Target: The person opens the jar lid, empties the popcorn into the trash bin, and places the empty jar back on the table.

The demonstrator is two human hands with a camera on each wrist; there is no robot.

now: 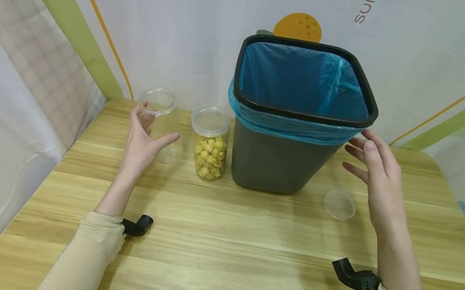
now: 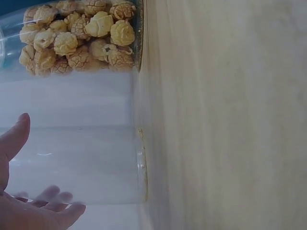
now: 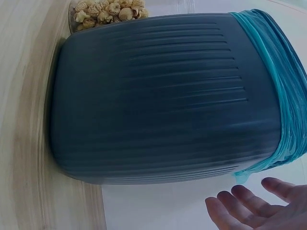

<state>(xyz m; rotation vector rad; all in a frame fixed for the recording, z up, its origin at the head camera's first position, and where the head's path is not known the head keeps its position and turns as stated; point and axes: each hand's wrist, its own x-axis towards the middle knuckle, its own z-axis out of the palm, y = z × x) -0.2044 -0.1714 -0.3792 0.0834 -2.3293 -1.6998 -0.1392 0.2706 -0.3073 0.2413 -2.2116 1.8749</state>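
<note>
An empty clear plastic jar [image 1: 168, 128] stands at the left of the table. My left hand [image 1: 142, 142] is around it, thumb spread away on the near side and fingers showing through the clear wall. In the left wrist view the thumb [image 2: 14, 139] is raised apart from the fingers. Beside that jar is a lidded jar of popcorn [image 1: 210, 156]. A dark grey trash bin [image 1: 278, 161] lined with a blue bag [image 1: 300, 79] stands right of it. My right hand [image 1: 378, 176] has its fingers extended by the bin's right rim, holding nothing.
A clear round lid [image 1: 339, 204] lies on the wooden table [image 1: 238, 270], right of the bin. Behind the table hangs a white printed curtain [image 1: 178, 26]. Black camera mounts [image 1: 137, 225] sit on both wrists.
</note>
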